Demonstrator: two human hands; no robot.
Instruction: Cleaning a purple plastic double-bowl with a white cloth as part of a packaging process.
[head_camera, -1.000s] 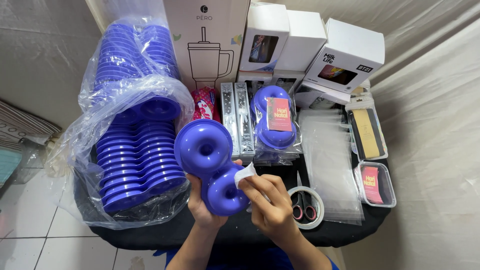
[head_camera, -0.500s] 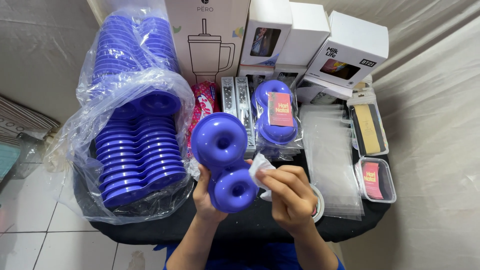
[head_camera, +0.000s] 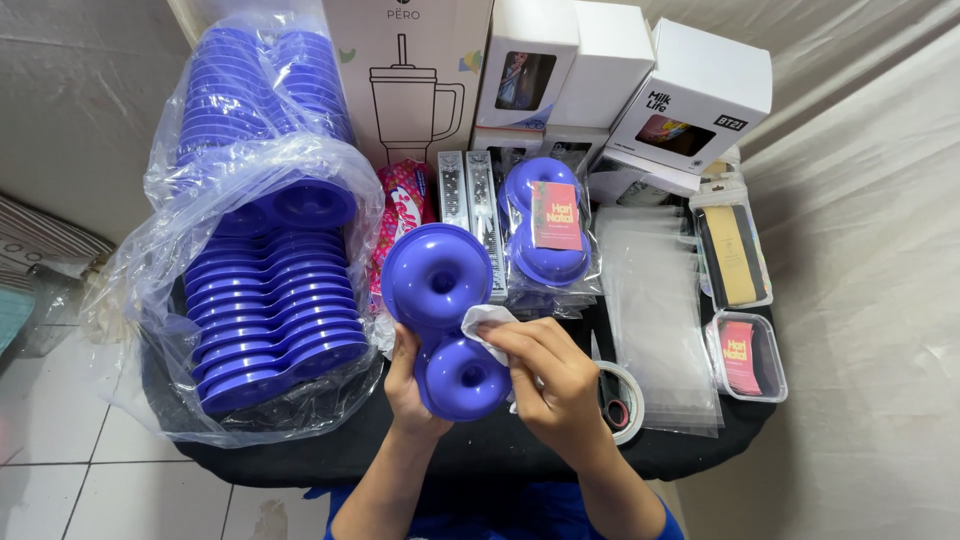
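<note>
The left hand (head_camera: 412, 375) is gripping a blue double-ring mould (head_camera: 448, 322) from underneath, fingers closed round the left edge of its lower ring, holding it up just above the near edge of the desk (head_camera: 330, 455). The right hand (head_camera: 555, 375) is pinching a small white cloth (head_camera: 483, 325) and pressing it against the mould where the two rings meet (the fingertips are bent down onto the cloth, so this hand is closed too).

To the left, a large clear plastic bag (head_camera: 200, 215) is bulging with stacked blue moulds (head_camera: 270, 325) of the same kind. Behind the held mould, a bagged mould with a pink card (head_camera: 547, 225) is lying on the desk, with a red patterned packet (head_camera: 400, 205) and two silver strips (head_camera: 468, 205) beside it. White boxes (head_camera: 640, 90) are lined up at the back. To the right, a pile of clear plastic sleeves (head_camera: 655, 310) is spreading across the black cover, a tape roll (head_camera: 622, 400) is sitting just beside the right wrist, and two small trays (head_camera: 740, 300) are holding cards.

The risk I judge likeliest: the mould is being held at one end only, so firm pressure from the cloth could be twisting it out of the left fingers and dropping it onto the desk edge or the floor. The overfull bag is also leaning close by and could be nudged by the left elbow.
</note>
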